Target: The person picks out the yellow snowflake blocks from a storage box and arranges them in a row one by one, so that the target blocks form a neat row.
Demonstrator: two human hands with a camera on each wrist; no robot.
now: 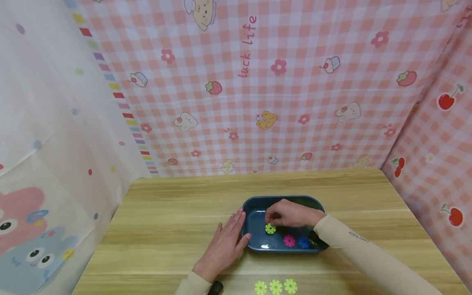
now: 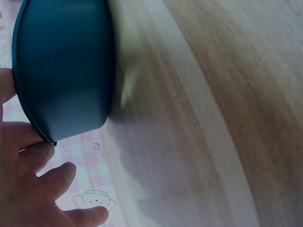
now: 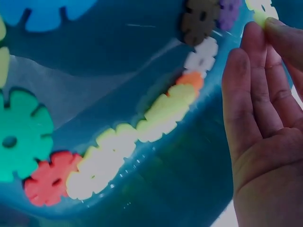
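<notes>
A dark blue oblong basin (image 1: 254, 231) stands on the wooden table. My left hand (image 1: 224, 246) lies at its left end, fingers stretched out and touching the rim (image 2: 28, 106). Over the inside of the basin, my right hand (image 1: 291, 214) pinches a yellow-green notched plastic disc (image 1: 271, 229) between thumb and fingertips, seen also in the right wrist view as a bright disc (image 3: 263, 6). Loose in the basin are a pink disc (image 1: 289, 241) and a blue disc (image 1: 304, 242). The right wrist view adds a green disc (image 3: 23, 135) and a red disc (image 3: 51, 178) among several others along the wall.
Three yellow-green discs (image 1: 275, 287) lie in a row on the table (image 1: 177, 229) at its near side. Behind the table hangs a pink checked cloth (image 1: 228, 106), with a white patterned cloth (image 1: 55, 135) on the left and another pink one (image 1: 435, 135) on the right.
</notes>
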